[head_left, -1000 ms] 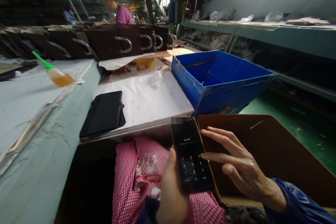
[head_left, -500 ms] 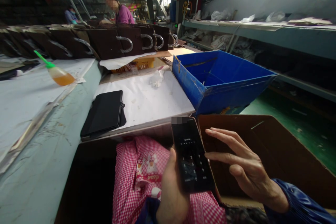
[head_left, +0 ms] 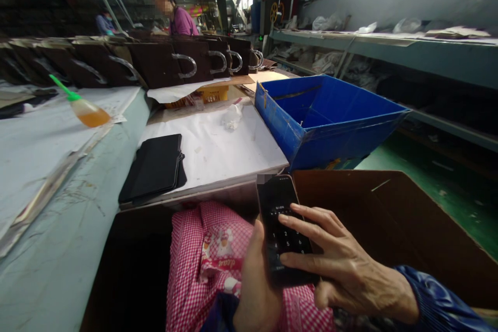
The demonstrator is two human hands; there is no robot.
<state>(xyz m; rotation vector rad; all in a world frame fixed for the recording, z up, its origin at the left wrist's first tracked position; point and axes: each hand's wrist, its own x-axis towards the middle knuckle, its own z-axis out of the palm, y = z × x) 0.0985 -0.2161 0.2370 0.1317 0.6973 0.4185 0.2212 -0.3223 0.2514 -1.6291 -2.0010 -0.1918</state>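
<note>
A black smartphone (head_left: 278, 197) shows a number keypad on its lit screen. My left hand (head_left: 257, 282) grips it from below and the left side, thumb along its edge. Over the screen's right part is my right hand (head_left: 342, 259), fingers spread, one fingertip at the lower left of the keypad; it covers several digits. Whether that fingertip presses the glass I cannot tell. Beneath the phone, a red-and-white checked cloth (head_left: 187, 270) with a printed patch lies across my lap.
A stack of flat black pieces (head_left: 155, 163) lies on a white-papered table (head_left: 218, 155). Right of it are a blue bin (head_left: 350, 129) and a cardboard box (head_left: 420, 218). A green-tipped bottle (head_left: 91, 114) and brown bags (head_left: 153, 65) stand left and behind. A person (head_left: 182, 21) works beyond.
My right hand has moved left, from beside the phone to over its screen. The phone has shifted very slightly to the right in my left hand.
</note>
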